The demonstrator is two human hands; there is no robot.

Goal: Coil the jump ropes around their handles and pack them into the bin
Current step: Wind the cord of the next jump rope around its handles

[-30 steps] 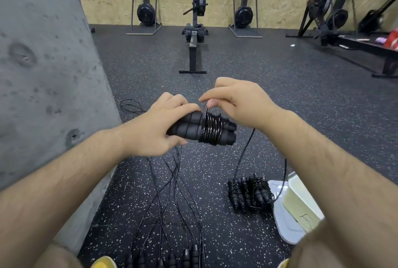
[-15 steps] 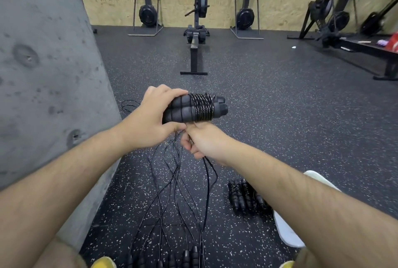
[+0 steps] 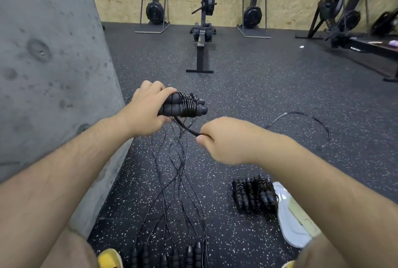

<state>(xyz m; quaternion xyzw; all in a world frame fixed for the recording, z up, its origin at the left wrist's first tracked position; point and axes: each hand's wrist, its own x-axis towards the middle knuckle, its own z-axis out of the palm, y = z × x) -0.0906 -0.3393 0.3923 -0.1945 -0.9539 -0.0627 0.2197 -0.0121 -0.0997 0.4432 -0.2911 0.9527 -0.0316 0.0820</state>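
**Mid-task: one rope part-wound, more to go**

My L grip [image 3: 146,112] is closed round the paired handles [image 3: 183,106], held above the floor. R grip [image 3: 226,138] pinches the cord [image 3: 187,128] taut. Coiled bundles [image 3: 256,194] lie beside the white bin [image 3: 288,222], none visibly inside. Loose ropes [image 3: 178,181] remain.

floor [image 3: 247,95]: black speckled rubber | middle: loose ropes [image 3: 178,192] lying in crossing lines, their handles [image 3: 172,257] in a row at near edge | right: coiled ropes [image 3: 254,194] bunched just beside white bin [image 3: 288,224] | far: rowing machine [image 3: 202,37]
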